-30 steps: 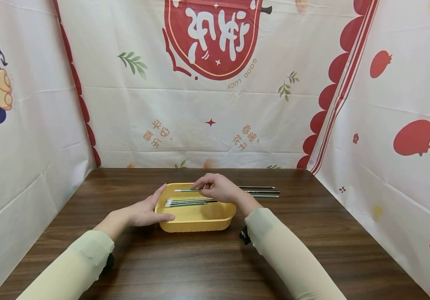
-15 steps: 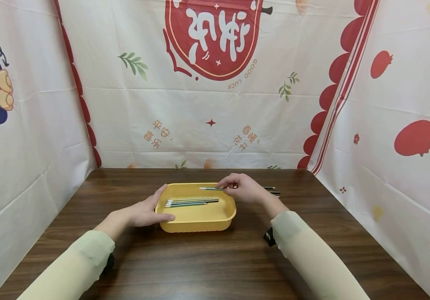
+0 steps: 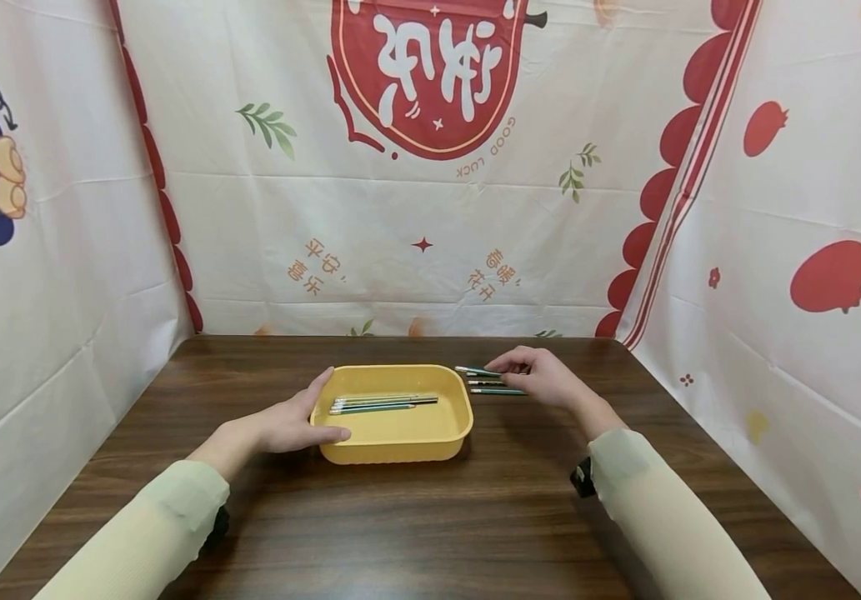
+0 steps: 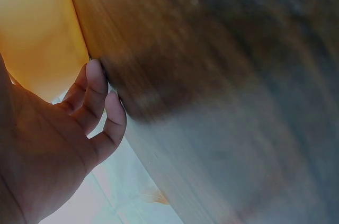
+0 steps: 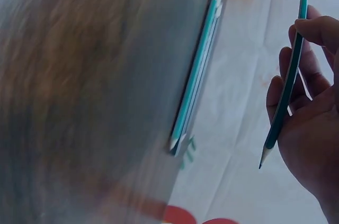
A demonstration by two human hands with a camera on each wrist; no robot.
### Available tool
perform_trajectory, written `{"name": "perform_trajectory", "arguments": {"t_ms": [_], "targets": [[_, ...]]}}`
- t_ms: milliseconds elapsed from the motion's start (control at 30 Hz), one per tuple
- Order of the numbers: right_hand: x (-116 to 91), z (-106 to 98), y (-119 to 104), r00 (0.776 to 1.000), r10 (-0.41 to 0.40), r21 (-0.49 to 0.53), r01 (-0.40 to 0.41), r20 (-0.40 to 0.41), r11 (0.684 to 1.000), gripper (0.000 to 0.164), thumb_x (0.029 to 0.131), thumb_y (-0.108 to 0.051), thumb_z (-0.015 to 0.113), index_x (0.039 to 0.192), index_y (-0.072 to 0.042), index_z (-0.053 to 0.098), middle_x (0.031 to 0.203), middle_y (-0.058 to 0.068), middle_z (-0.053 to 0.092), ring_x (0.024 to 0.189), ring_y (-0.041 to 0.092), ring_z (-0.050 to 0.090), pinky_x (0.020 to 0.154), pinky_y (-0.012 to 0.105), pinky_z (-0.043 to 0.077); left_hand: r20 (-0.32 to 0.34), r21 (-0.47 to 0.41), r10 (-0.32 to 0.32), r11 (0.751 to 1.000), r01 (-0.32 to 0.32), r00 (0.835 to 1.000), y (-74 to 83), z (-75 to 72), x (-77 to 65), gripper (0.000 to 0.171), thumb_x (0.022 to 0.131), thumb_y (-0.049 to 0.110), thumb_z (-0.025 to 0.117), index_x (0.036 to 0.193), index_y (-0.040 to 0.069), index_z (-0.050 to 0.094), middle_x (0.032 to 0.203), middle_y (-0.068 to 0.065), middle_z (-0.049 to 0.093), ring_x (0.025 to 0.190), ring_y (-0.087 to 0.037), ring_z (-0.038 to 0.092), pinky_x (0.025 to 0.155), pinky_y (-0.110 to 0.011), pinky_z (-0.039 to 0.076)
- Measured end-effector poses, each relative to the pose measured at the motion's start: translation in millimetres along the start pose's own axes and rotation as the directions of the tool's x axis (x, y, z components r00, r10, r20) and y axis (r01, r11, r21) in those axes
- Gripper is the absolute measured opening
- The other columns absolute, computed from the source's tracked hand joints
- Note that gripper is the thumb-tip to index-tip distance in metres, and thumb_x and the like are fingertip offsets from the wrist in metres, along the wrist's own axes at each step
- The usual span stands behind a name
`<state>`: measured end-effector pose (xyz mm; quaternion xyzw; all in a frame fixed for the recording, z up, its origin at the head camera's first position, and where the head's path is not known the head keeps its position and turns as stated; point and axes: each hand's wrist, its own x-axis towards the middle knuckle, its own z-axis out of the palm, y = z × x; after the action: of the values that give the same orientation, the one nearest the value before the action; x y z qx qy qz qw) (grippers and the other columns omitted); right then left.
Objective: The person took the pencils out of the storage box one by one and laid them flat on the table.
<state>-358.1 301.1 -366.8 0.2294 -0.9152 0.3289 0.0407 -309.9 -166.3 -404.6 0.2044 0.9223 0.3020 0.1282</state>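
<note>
A yellow plastic box [image 3: 396,454] sits on the table with several pencils [image 3: 373,408] lying lengthwise in it. My left hand [image 3: 287,423] holds the box's left end, thumb over the near rim and fingers along the outside. Between thumb and fingertips my right hand [image 3: 546,382] pinches a dark green pencil [image 5: 274,128], its sharpened tip pointing back past the palm and its white end toward the box. Just below that hand, to the right of the box, more pencils [image 3: 496,392] lie side by side on the table; the hand covers their right parts in the head view.
The dark wooden table [image 3: 400,525] ends at a white printed cloth backdrop [image 3: 370,208], which also rises on both sides. A black strap [image 3: 582,477] shows at the right cuff. The box's right end stands close to the table pencils.
My right hand has carried the green pencil rightward, from above the box to above the pencils on the table. My left hand and the box have stayed in place.
</note>
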Motion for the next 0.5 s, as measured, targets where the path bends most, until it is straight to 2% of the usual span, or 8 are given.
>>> {"name": "perform_trajectory", "arguments": {"t_ms": [200,367,500], "targets": [[-10,-4,26,0.995,0.098,0.005,-0.098,0.024,0.995,0.024,0.104,-0.005,0.070,0.124,-0.007,0.082,0.117,0.015,0.077,0.097,0.018,0.060,0.081,0.027,0.054,0.002,0.001,0.011,1.000,-0.011,1.000,0.7,-0.3,0.1,0.127,0.095,0.071,0.072,0.177,0.015,-0.006,0.182,-0.027,0.013,0.167,-0.046,0.023,0.131,-0.068,0.026],[-12,-2,42,0.991,0.102,-0.024,-0.100,0.090,0.995,0.024,0.103,-0.004,0.070,0.123,-0.007,0.083,0.119,0.015,0.080,0.100,0.016,0.062,0.089,0.029,0.053,0.002,0.002,0.012,1.000,-0.012,1.000,0.7,-0.1,-0.1,0.127,0.095,0.071,0.072,0.177,0.015,-0.006,0.183,-0.026,0.012,0.167,-0.046,0.023,0.131,-0.068,0.026],[-11,3,52,0.981,0.126,-0.042,-0.121,0.147,0.992,0.025,0.102,-0.003,0.069,0.122,-0.007,0.083,0.121,0.013,0.080,0.100,0.016,0.060,0.089,0.030,0.051,0.005,-0.008,0.007,1.000,-0.007,1.000,1.1,0.5,-0.8,0.127,0.096,0.070,0.072,0.177,0.015,-0.007,0.183,-0.027,0.011,0.167,-0.047,0.022,0.131,-0.069,0.026]]}}
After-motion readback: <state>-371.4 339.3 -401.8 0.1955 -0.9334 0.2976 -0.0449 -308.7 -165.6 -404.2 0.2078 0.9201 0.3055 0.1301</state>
